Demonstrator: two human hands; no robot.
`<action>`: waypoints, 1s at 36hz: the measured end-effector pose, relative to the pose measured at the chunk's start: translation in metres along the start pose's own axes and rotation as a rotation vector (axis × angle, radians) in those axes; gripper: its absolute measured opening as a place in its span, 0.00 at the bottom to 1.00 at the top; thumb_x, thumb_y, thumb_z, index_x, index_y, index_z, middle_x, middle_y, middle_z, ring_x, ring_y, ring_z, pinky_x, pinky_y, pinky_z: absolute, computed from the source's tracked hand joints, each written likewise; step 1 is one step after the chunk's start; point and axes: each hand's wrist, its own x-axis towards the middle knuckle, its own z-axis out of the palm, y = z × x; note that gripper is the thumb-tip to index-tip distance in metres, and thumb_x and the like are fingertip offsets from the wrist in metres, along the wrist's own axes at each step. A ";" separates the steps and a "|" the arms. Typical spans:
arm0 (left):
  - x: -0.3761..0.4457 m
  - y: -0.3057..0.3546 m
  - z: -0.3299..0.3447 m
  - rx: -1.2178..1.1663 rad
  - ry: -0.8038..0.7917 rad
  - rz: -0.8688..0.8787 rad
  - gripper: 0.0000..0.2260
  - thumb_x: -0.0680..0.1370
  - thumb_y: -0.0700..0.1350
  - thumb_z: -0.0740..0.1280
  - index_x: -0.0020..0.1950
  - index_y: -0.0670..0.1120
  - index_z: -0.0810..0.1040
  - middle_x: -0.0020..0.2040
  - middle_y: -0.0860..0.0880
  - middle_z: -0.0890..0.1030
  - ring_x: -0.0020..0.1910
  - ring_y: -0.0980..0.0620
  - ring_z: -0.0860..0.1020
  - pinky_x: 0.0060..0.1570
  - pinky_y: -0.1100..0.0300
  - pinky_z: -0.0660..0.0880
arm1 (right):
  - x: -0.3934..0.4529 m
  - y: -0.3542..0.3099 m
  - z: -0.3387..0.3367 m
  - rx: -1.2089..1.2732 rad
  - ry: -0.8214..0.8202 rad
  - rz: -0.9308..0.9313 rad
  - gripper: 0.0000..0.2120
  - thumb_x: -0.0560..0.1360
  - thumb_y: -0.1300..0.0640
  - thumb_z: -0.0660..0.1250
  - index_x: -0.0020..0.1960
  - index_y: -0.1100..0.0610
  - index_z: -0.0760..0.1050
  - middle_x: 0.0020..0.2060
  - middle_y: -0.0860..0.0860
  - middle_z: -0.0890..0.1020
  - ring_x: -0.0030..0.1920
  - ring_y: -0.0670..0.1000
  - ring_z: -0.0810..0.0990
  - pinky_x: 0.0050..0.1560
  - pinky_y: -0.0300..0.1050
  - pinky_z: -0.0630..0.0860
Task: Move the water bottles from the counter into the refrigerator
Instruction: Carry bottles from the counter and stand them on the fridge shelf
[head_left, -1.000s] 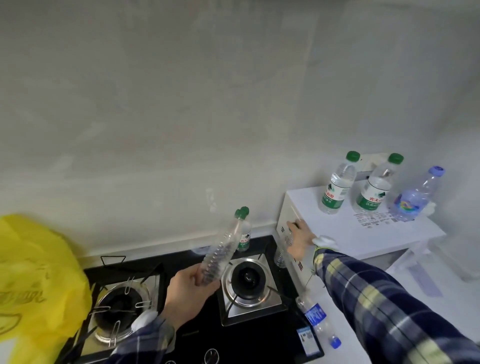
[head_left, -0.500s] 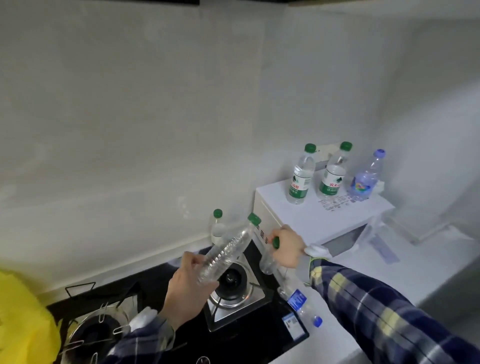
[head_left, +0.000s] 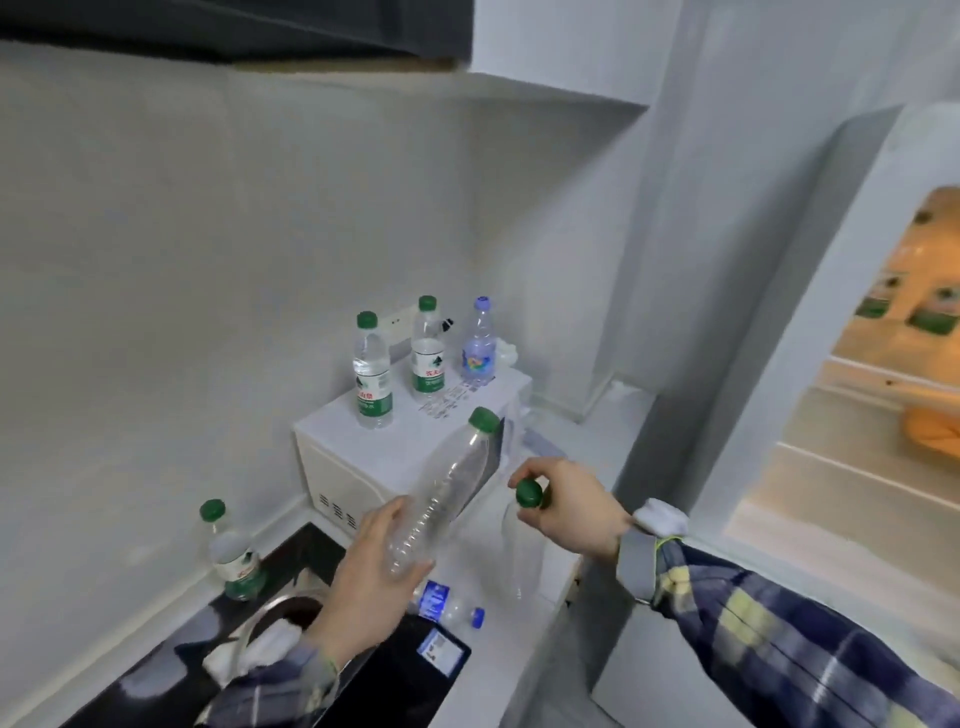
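While the left hand (head_left: 371, 577) gripped a tilted clear bottle (head_left: 447, 488) and the right hand (head_left: 569, 506) held another bottle (head_left: 522, 545) by its neck, the carry toward the open refrigerator (head_left: 883, 395) at right apparently came next.

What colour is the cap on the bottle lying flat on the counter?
Blue. The cap of the lying bottle shows in the head view, just below the left hand.

White counter (head_left: 540, 618) carries microwave (head_left: 363, 467) and a lying blue-capped bottle (head_left: 447, 608).
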 end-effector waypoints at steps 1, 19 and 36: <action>0.005 0.011 0.009 -0.010 -0.023 0.033 0.33 0.76 0.47 0.75 0.76 0.59 0.63 0.69 0.63 0.67 0.67 0.62 0.69 0.66 0.63 0.64 | -0.009 0.009 -0.011 0.004 0.016 0.035 0.13 0.73 0.53 0.73 0.55 0.43 0.79 0.46 0.38 0.77 0.44 0.43 0.76 0.50 0.41 0.74; 0.083 0.162 0.134 -0.017 -0.203 0.372 0.31 0.75 0.46 0.75 0.74 0.55 0.67 0.66 0.60 0.72 0.67 0.59 0.71 0.70 0.59 0.66 | -0.103 0.130 -0.160 -0.003 0.408 0.274 0.15 0.72 0.55 0.73 0.54 0.39 0.78 0.47 0.40 0.82 0.38 0.41 0.80 0.44 0.38 0.79; 0.129 0.273 0.257 -0.054 -0.297 0.441 0.31 0.74 0.45 0.77 0.73 0.56 0.67 0.68 0.60 0.74 0.68 0.59 0.73 0.70 0.60 0.67 | -0.116 0.236 -0.286 0.265 0.975 0.370 0.16 0.75 0.63 0.73 0.59 0.48 0.78 0.51 0.44 0.82 0.40 0.45 0.78 0.50 0.44 0.77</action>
